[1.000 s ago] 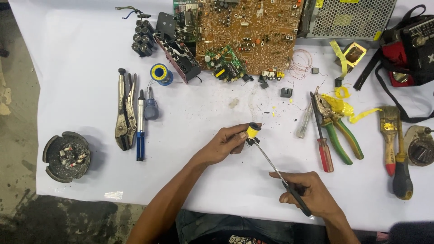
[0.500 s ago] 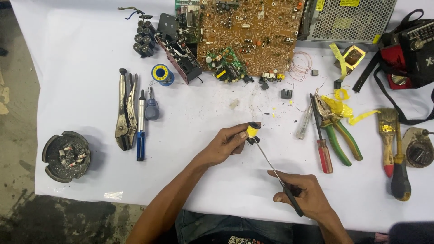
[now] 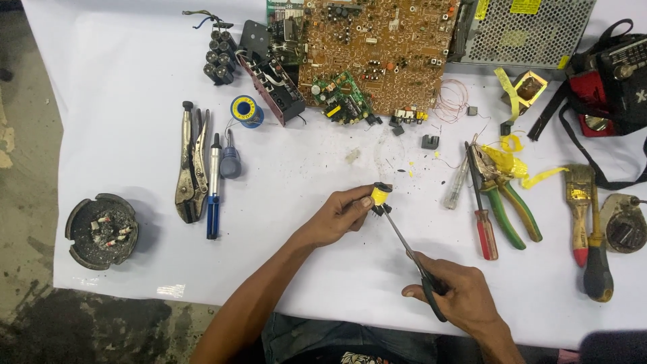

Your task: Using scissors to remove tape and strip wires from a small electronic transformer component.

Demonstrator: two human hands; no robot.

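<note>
Head view: the left hand point(image 3: 333, 217) pinches a small yellow-taped transformer coil point(image 3: 381, 196) at its fingertips, exactly where it sat a second ago. The right hand point(image 3: 458, 296) is wrapped shut around a slim dark-handled tool point(image 3: 412, 256); it has slid a touch nearer the body, yet the tip stays pressed at the coil's underside pins. Pliers point(image 3: 505, 195) lie beyond the right hand on the bench point(image 3: 135, 81).

Circuit board point(image 3: 377, 47) & metal mesh box point(image 3: 532, 30) cut off at top edge. Red device point(image 3: 610, 81) cut at right. Screwdriver handle mostly buried in right hand point(image 3: 458, 293). Tip contact w/ yellow bobbin point(image 3: 381, 196) too small to tell.
</note>
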